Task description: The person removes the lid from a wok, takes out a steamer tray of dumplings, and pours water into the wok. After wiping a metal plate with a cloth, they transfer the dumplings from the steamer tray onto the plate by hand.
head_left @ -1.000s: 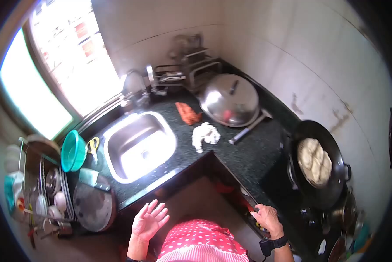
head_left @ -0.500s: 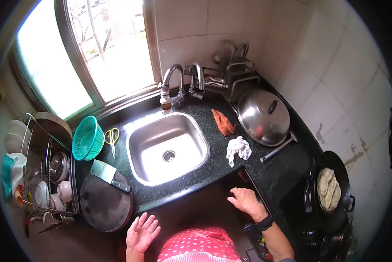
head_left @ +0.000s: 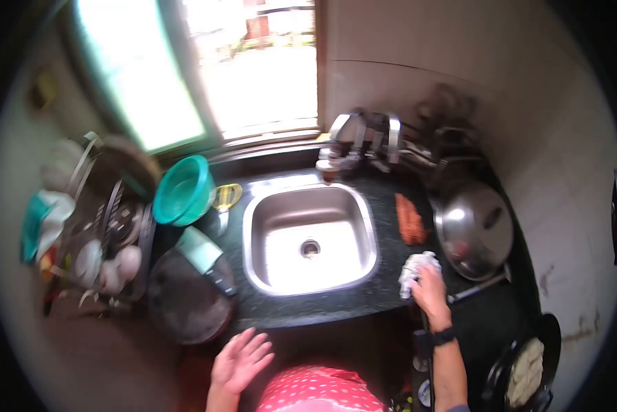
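Note:
My right hand (head_left: 431, 296) reaches over the counter to a crumpled white cloth (head_left: 416, 269), its fingers closed on the near side of it. Motion blur softens the fingertips. Palm up, my left hand (head_left: 242, 360) hangs open and holds nothing in front of the counter's edge. Just beyond the cloth lies an orange-brown rag (head_left: 410, 220). The steel sink (head_left: 248, 240) is to the left of the cloth, with only its drain showing inside.
A domed steel lid (head_left: 470, 230) stands right of the rag. At left are a round board (head_left: 185, 309) bearing a cleaver (head_left: 200, 250), yellow-handled scissors (head_left: 226, 198), a green basket (head_left: 185, 192) and a dish rack (head_left: 147, 254). A dark pan (head_left: 550, 336) holds pale dough.
My right hand has moved forward from the counter's edge onto the white cloth. The view has shifted, so the counter appears farther right. My left hand stays open.

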The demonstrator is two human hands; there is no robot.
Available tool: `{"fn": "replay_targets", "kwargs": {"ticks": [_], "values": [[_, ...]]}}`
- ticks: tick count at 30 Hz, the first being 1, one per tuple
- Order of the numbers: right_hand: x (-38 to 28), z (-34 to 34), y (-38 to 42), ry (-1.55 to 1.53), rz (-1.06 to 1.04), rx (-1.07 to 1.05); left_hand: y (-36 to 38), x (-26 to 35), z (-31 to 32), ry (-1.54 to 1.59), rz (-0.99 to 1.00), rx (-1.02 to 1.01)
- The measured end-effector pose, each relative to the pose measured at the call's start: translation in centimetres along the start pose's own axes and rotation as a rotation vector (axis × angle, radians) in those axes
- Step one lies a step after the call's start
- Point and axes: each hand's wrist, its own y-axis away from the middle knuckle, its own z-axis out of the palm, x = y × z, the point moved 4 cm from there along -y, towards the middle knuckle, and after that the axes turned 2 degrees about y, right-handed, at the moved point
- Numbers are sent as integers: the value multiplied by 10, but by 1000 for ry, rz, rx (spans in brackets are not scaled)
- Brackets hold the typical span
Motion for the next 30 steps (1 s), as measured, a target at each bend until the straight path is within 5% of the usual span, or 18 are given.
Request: {"fn": "replay_targets", "kwargs": {"ticks": [2, 9, 11, 13, 15, 19, 21, 23, 26, 30], "values": [[6, 9, -32, -89, -107, -35, 5, 3, -10, 45, 37, 32], [9, 17, -140, 145, 257, -104, 15, 20, -20, 65, 151, 112], [34, 50, -159, 22, 356, -311, 5, 29, -13, 30, 137, 119], [28, 67, -157, 78, 336, -223, -17, 41, 9, -6, 115, 114], [-12, 76, -148, -95, 187, -404, -61, 52, 40, -218, 41, -10], [-93, 71, -112, -444, 117, -291, -142, 44, 83, -388, -99, -106], [-131, 62, -105, -683, 258, -451, -189, 31, 86, -495, -124, -77], [-156, 83, -97, -751, 54, -381, -216, 21, 88, -490, -150, 5], [-197, 112, -85, -1102, 39, -395, -245, 8, 87, -362, -293, 37], [-244, 107, -85, -707, 27, -317, -294, 5, 43, -42, -332, -164]]}}
